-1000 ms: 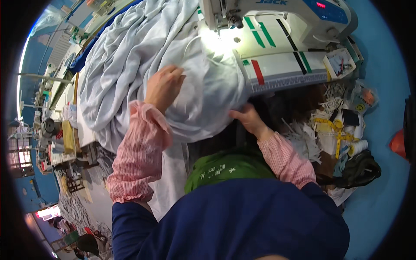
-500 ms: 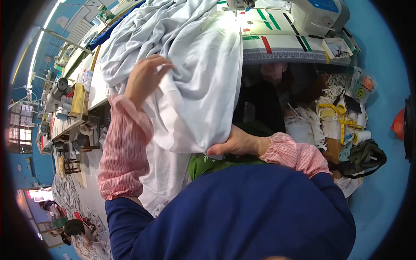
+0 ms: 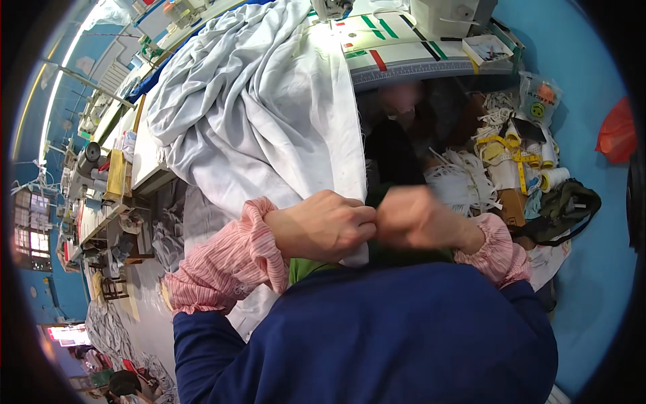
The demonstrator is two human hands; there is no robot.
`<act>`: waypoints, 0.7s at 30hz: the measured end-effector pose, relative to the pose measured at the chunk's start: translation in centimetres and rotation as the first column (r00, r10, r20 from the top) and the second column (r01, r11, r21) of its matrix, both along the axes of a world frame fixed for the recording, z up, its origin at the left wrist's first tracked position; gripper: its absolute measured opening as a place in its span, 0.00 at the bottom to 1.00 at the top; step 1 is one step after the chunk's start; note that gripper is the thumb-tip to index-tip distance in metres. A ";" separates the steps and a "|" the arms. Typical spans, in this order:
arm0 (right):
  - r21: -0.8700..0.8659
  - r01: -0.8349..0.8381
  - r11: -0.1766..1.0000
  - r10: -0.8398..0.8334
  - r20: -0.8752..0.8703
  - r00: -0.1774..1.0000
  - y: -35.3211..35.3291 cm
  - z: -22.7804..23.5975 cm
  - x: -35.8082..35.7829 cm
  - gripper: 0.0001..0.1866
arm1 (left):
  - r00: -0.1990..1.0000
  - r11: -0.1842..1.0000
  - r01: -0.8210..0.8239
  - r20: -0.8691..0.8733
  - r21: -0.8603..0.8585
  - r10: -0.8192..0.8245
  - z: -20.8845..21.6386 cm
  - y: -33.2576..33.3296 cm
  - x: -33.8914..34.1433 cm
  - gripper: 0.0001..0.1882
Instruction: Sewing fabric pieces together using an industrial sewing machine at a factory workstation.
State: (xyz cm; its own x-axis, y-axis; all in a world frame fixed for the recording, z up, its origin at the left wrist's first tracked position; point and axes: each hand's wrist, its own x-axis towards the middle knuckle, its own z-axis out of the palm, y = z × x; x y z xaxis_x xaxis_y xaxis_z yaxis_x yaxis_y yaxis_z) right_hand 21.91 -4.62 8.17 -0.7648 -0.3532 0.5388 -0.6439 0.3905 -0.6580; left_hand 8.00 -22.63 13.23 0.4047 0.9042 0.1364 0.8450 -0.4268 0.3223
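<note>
A large white cloth (image 3: 296,135) lies heaped over the sewing table and hangs down its front toward my lap. At its lower right edge my left hand (image 3: 326,225) is closed, gripping the fabric with bent fingers. Close beside it is my right hand (image 3: 417,217), curled and smeared by motion; whether anything is in its fingers cannot be made out. The cloth's right edge runs straight up from my left hand to the sewing machine's needle area (image 3: 331,8), where a lamp shines.
A ruler strip (image 3: 431,71) lines the table's front edge. Right of my knees, thread cones (image 3: 555,178), a yellow tape measure (image 3: 519,161) and white strips are piled beside a dark green bag (image 3: 568,212). A small open box (image 3: 486,50) sits on the table's right end.
My left hand came down and right from the middle of the cloth to its lower edge. My right hand let go of the corner and shifted right. The cloth's edge is drawn straighter.
</note>
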 end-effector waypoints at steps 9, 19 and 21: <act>0.188 0.425 0.886 -0.351 -0.327 0.877 1.6 -4.6 -2.8 0.10 | 0.859 0.955 -0.143 0.446 -0.261 0.250 -3.4 2.9 -6.1 0.16; 0.070 0.568 0.820 -0.569 -0.016 0.822 4.4 -7.2 -5.5 0.11 | 0.756 0.715 -0.630 0.028 0.302 0.654 -11.4 14.5 -22.2 0.19; 0.074 0.562 0.824 -0.564 0.013 0.826 5.1 -7.1 -6.3 0.13 | 0.757 0.711 -0.637 0.064 0.300 0.651 -11.4 14.9 -23.5 0.21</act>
State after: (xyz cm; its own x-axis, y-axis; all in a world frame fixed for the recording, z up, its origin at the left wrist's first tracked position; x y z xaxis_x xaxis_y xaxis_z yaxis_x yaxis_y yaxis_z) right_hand 15.58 0.51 1.03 -0.8580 0.1112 0.5014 -0.2779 0.7205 -0.6354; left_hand -15.53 -7.76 1.82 -0.2491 0.8693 0.4269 0.9591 0.1603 0.2332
